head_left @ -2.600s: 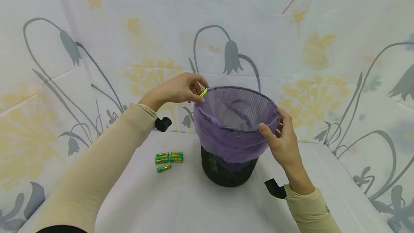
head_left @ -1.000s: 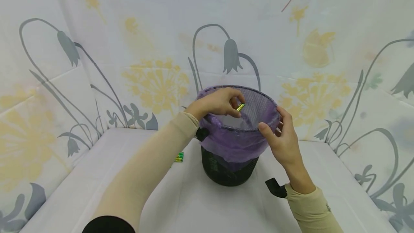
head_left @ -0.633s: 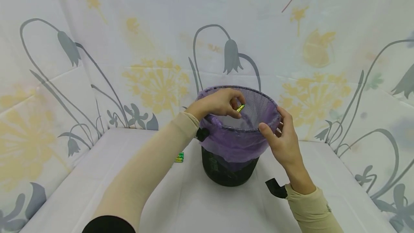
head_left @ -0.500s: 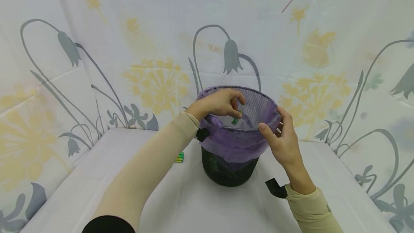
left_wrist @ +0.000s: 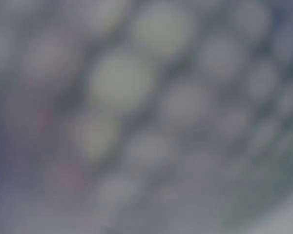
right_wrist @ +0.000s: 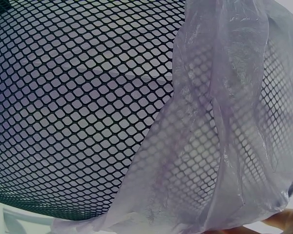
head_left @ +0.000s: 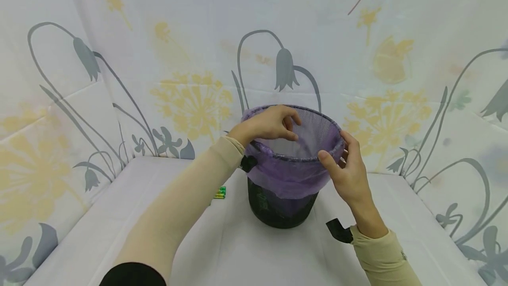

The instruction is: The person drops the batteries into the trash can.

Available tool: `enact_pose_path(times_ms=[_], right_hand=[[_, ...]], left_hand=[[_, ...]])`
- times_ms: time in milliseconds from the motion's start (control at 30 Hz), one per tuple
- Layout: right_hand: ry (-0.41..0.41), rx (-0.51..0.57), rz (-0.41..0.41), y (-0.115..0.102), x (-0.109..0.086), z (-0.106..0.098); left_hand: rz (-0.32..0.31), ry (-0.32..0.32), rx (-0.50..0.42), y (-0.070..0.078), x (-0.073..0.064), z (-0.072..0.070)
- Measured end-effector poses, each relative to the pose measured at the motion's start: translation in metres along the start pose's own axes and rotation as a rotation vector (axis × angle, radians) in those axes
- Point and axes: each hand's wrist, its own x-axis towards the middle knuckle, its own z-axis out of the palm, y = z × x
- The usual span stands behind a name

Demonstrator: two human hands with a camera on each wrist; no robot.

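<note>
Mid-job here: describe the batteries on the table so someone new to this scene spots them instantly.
Find the black mesh bin, purple bag over its rim, on the white table. In the head view, left of the bin, the batteries show partly from behind the beige left sleeve. Their bright green-and-yellow casing sets them apart from that sleeve and the bin.

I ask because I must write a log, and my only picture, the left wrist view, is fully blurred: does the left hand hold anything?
Observer: In the head view, no held object shows in the left hand.
Operator: Thank you. And what does the right hand do?
Observer: The right hand grips the bin at its rim.
Operator: Is something lying beside the bin?
Observer: Yes, green batteries, partly hidden by the left sleeve.
</note>
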Motion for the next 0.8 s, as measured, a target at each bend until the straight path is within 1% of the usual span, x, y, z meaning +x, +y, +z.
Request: enact_pose_path(times_ms=[167, 233, 333, 533, 667, 800], right_hand=[[0.001, -0.003, 0.002, 0.0, 0.0, 0.0], [0.003, -0.01, 0.002, 0.0, 0.0, 0.0], [0.002, -0.013, 0.005, 0.0, 0.0, 0.0], [0.0, -0.014, 0.011, 0.001, -0.001, 0.0], [0.004, -0.015, 0.013, 0.001, -0.001, 0.0], [0.004, -0.019, 0.015, 0.0, 0.0, -0.001]], left_hand=[[0.052, 0.091, -0.01, -0.002, -0.008, -0.01], [0.058, 0.123, -0.012, -0.004, -0.014, -0.016], [0.064, 0.154, -0.026, -0.007, -0.026, -0.023], [0.077, 0.221, -0.069, -0.017, -0.059, -0.038], [0.063, 0.272, -0.074, -0.024, -0.082, -0.047], [0.034, 0.296, -0.076, -0.037, -0.104, -0.052]])
